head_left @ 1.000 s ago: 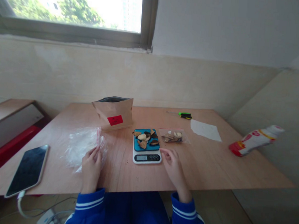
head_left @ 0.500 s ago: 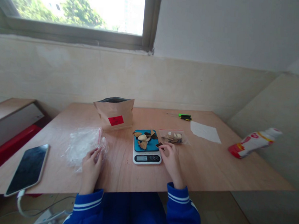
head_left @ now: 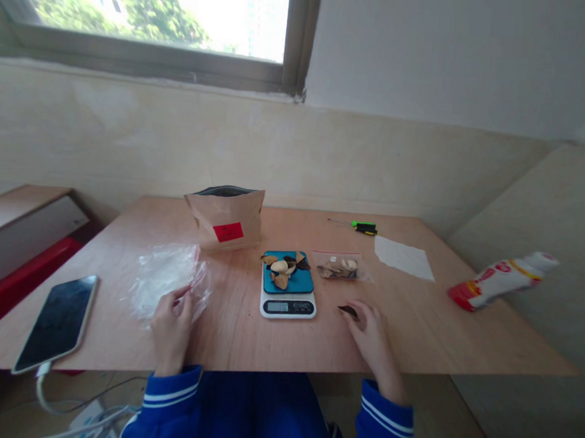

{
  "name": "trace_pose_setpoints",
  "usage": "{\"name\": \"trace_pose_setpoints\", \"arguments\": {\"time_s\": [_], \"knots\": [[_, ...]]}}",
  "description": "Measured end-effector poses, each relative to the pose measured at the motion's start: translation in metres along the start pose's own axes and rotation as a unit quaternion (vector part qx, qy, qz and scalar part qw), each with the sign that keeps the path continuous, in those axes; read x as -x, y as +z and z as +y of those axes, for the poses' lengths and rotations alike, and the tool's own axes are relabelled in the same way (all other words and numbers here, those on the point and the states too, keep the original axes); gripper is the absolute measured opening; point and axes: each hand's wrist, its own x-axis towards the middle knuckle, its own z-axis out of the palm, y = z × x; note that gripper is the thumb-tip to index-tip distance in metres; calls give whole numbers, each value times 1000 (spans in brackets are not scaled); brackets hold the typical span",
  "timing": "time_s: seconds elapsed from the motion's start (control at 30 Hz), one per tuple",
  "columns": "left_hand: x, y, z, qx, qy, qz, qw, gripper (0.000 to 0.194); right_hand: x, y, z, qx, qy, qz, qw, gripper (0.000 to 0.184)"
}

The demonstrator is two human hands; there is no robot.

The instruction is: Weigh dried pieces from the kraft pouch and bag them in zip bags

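**Soft daylight, bent edges**

Bright light comes in through the window, which looks washed out and white. The table is evenly lit with faint shadows. Edges bend and look a little blurry.

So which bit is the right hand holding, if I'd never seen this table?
Find the scale mid-table. Just right of it, the right hand rests; at its fingertips lies a dark piece. Unlike the other pieces, it sits alone on bare wood.
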Motion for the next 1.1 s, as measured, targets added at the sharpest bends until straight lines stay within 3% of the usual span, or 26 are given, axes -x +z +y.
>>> {"name": "trace_pose_setpoints", "arguments": {"time_s": [0.1,0.2,0.27,0.4,0.57,0.73,0.9,1.0,1.1], "knots": [[2,-3,13,-5,49,50,998,29,-4,-2,-27,-45,3,7,999,26],[6,-5,36,2,104,90,990,20,-5,3,-62,-117,1,-34,993,26],[10,-5,54,20,132,88,987,17,-4,10,-89,-163,-10,-70,984,26],[23,-3,84,69,178,35,981,13,6,33,-139,-245,3,-176,953,28],[38,2,97,125,177,-38,976,8,22,59,-181,-289,32,-226,930,27],[43,7,91,157,92,-71,981,15,29,75,-188,-282,51,-220,932,19],[38,4,88,126,-11,74,989,20,28,82,-174,-245,80,-254,932,14],[32,-2,90,168,19,150,974,14,28,81,-169,-216,91,-303,924,18],[28,-7,90,224,75,168,957,14,30,76,-171,-234,46,-367,899,26]]}}
